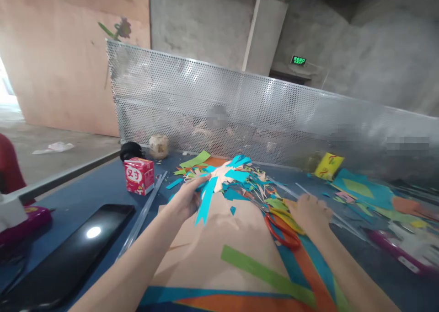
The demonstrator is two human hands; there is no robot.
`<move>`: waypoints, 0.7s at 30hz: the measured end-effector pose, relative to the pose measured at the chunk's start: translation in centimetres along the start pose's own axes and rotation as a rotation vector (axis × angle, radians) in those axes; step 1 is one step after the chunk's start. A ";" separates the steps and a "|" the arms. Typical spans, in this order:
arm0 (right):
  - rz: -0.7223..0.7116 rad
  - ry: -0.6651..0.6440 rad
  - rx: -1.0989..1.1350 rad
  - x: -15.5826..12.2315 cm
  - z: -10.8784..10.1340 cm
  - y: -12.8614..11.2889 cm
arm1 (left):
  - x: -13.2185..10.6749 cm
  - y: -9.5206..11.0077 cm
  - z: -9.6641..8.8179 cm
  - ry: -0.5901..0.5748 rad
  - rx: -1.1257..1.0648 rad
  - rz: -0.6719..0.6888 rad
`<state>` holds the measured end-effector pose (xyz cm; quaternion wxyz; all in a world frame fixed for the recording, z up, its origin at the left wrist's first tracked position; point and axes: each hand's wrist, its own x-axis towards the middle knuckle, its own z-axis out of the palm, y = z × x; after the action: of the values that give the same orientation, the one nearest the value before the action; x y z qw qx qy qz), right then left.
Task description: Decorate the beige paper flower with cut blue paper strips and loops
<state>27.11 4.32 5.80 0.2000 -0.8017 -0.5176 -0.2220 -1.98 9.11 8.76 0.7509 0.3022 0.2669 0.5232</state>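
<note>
My left hand [190, 194] is closed on a paper cutout [222, 174], a pale piece with bright blue strips stuck out from it, one with a notched end. Beneath it lie large pale paper sheets [236, 243]. My right hand [313, 211] is at the right of the sheets, smeared by motion, so whether its fingers grip anything is unclear. Close by its left side rest scissors [283, 234] with orange-red handles, their blades pointing away over paper scraps. A green paper strip [255, 266] lies across the sheets.
Coloured paper scraps [254, 179] are heaped at the table's middle. At left are a red box [139, 176], a black phone [72, 252] and clear glue-like sticks [140, 218]. A perforated metal screen [206, 101] borders the far edge. A yellow packet [328, 165] stands at right.
</note>
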 end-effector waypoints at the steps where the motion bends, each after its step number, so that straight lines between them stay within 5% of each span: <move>1: -0.060 -0.015 0.051 0.0 -0.6 -1.1 | 0.1 -0.1 -0.1 -0.013 -0.028 -0.031; 4: -0.393 -0.118 0.677 0.2 -2.5 -4.9 | 0.3 -0.3 -0.1 -0.069 -0.092 -0.130; 8: -0.500 -0.202 1.134 0.9 -3.8 -8.9 | -0.5 -0.1 0.4 -0.122 -0.117 -0.242; 13: -0.656 -0.221 1.394 1.1 -3.5 -10.3 | -1.5 -0.3 0.8 -0.197 -0.044 -0.346; 18: -0.832 -0.130 1.382 0.8 -2.8 -9.8 | -1.9 -1.1 1.5 -0.208 0.093 -0.405; 21: -0.877 -0.186 1.430 0.6 -2.4 -9.3 | -2.1 -1.8 2.0 -0.198 0.054 -0.373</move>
<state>18.39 7.03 8.95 0.5117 -0.2233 -0.8124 0.1684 -0.08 6.33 9.01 0.8488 0.3178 0.2569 0.3356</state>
